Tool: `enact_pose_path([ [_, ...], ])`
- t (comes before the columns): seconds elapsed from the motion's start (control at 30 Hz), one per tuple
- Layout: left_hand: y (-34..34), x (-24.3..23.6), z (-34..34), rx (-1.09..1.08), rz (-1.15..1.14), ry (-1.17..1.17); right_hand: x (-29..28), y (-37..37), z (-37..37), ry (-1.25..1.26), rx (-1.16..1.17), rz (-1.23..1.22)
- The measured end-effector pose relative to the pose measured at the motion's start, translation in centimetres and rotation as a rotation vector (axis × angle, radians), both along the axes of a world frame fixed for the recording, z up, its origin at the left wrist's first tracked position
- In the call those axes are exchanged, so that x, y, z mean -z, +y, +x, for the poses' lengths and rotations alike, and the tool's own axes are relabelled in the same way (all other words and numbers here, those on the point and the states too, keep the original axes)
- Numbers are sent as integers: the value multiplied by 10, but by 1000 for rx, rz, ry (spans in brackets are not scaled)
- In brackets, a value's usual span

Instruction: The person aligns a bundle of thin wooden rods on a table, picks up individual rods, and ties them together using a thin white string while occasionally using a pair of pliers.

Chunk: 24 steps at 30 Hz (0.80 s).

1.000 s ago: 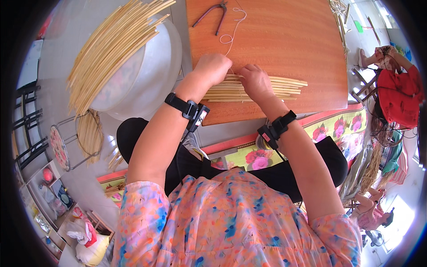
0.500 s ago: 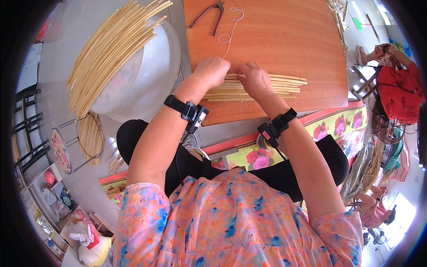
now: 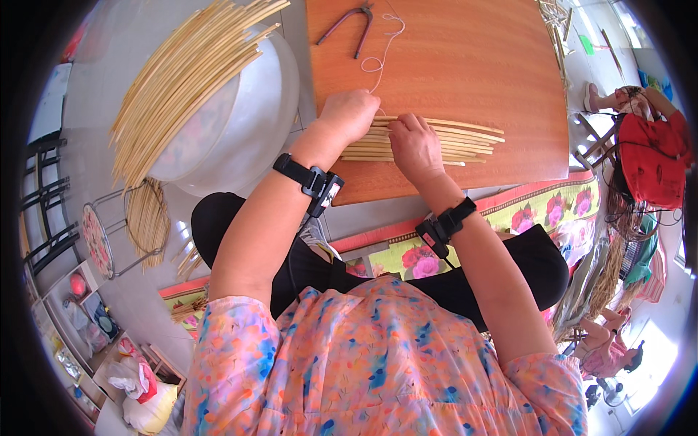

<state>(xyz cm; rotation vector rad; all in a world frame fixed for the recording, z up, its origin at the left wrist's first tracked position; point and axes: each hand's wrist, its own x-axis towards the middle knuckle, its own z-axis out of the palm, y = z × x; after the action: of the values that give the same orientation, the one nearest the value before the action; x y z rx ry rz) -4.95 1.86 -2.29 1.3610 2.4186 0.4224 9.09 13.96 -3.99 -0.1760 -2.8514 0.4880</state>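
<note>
On the brown wooden tabletop (image 3: 472,73), slim tan sticks (image 3: 454,136) seem light, stiff, pinchable midway; left hand (image 3: 350,114) and right hand (image 3: 416,147) curl inward, holds unclear.

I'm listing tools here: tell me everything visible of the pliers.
The pliers have slim, dark reddish handles, spread apart, and a small dark head, metallic-looking; its jaws are too small to judge. They lie on the brown table near its left edge, head toward the picture's top, left of the white string, touching only the table.
</note>
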Motion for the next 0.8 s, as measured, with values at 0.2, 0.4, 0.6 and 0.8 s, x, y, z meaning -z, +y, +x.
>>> enact_pose_path([
  [0.2,1,-1,-3,-22,-53,15,-4,-1,3,-21,-11,-34],
  [0.4,5,-5,0,-30,102,52,-3,1,4,-30,-38,-53],
  [0.6,11,-15,0,-14,16,-73,-4,1,6,-86,-52,-95],
  [0.8,7,0,-6,104,83,12,-7,4,6,-90,-95,-135],
])
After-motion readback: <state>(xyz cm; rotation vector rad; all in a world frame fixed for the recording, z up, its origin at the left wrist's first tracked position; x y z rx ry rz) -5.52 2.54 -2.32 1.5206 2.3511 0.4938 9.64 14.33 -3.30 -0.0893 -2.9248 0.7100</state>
